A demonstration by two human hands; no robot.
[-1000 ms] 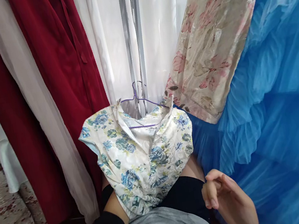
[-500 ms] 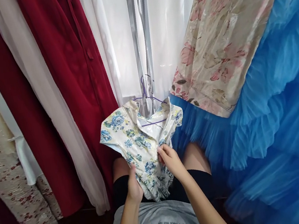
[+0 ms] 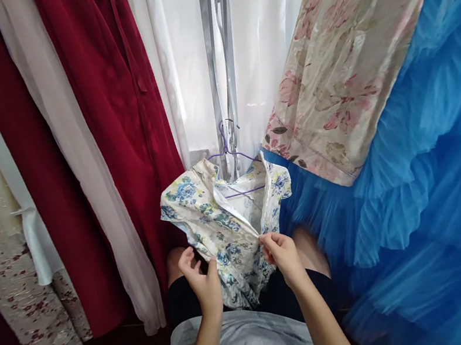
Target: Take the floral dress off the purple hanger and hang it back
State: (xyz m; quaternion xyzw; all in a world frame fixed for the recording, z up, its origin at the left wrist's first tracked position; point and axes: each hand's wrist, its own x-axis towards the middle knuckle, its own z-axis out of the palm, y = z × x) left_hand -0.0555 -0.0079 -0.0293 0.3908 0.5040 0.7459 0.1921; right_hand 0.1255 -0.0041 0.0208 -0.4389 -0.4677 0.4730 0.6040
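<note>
A white floral garment (image 3: 222, 227) with blue roses and short cap sleeves lies across my lap on a purple wire hanger (image 3: 225, 148). Its front gapes from the collar down to a point near its middle. At the bottom of that opening, my right hand (image 3: 283, 251) pinches the fabric edge between thumb and fingers. My left hand (image 3: 204, 281) is by the garment's left side, fingers curved and apart from the thumb, the thumb close to the cloth. The garment's lower part bunches up between my thighs.
Dark red cloth (image 3: 110, 98) and a pale pink length (image 3: 68, 141) hang at left, beside a beige dress with red flowers (image 3: 13, 282). White curtains (image 3: 190, 72) hang ahead. On the right are a beige-pink floral skirt (image 3: 339, 58) and blue tulle (image 3: 444, 170).
My right hand has moved right and slightly down with the front edge, widening the neck opening. The left hand's fingers have come out from behind the cloth and spread.
</note>
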